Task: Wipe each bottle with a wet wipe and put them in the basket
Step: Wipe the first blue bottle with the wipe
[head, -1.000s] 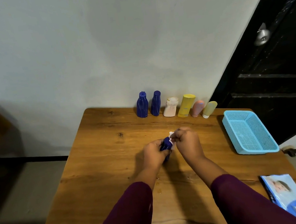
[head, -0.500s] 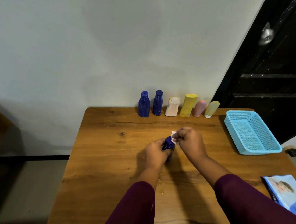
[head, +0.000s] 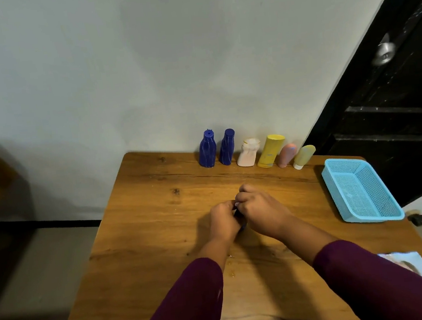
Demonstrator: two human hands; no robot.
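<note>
Left hand (head: 222, 219), right hand (head: 261, 213) clasping blue plastic bottle (head: 242, 227) (mostly hidden)

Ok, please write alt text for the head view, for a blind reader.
Over a wooden table, the left hand grips a dark blue bottle while the right hand holds a wipe on it. Six bottles line the wall; a blue basket lies to their right.

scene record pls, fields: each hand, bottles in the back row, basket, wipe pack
left hand: grips held blue bottle, mostly hidden
right hand: pinches wet wipe against it
row by wall: far-left blue bottle, second blue bottle, white bottle, yellow bottle, pink tube, pale yellow tube
basket: right of hands, no bottle inside
wipe pack: bottom right, partly cut off
</note>
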